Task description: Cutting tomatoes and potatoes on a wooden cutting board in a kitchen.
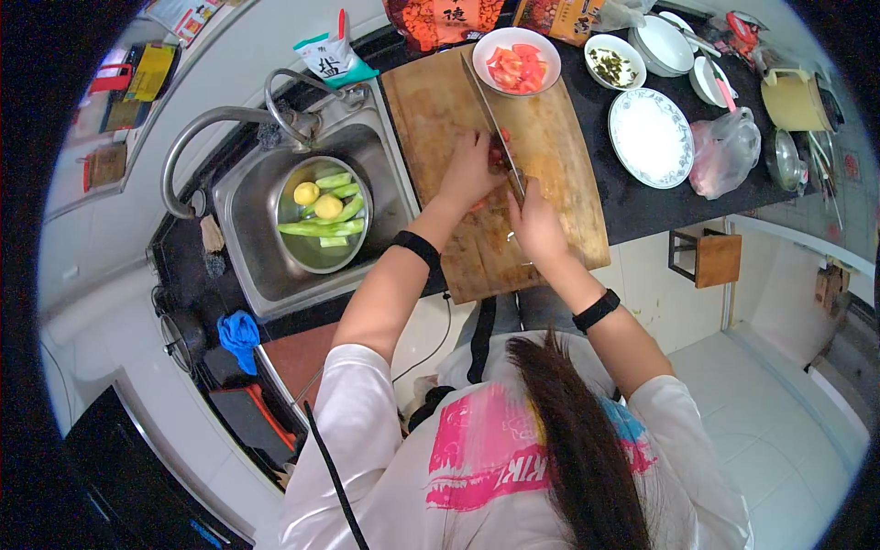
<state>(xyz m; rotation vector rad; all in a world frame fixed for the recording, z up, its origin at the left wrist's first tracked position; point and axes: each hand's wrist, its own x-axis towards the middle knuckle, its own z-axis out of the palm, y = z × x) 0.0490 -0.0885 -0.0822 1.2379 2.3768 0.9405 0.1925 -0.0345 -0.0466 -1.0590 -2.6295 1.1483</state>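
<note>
My right hand [541, 223] grips the handle of a kitchen knife [489, 106]. Its long blade points away from me across a wooden cutting board [430, 103]. Close to the blade's left side, my left hand [473, 170] has its fingers curled over dark red food [495, 152], mostly hidden by the hand and knife. A small red piece [505, 135] shows just right of the blade. At the board's far edge sits a white bowl of tomato pieces [517, 67], near the knife tip.
Left of the board, a steel sink [251, 275] holds a metal basin [282, 244] with green vegetable pieces and two yellow round items under a curved faucet [206, 117]. To the right are an oval plate [651, 137], a bowl of chopped greens [614, 62] and a plastic bag [729, 148].
</note>
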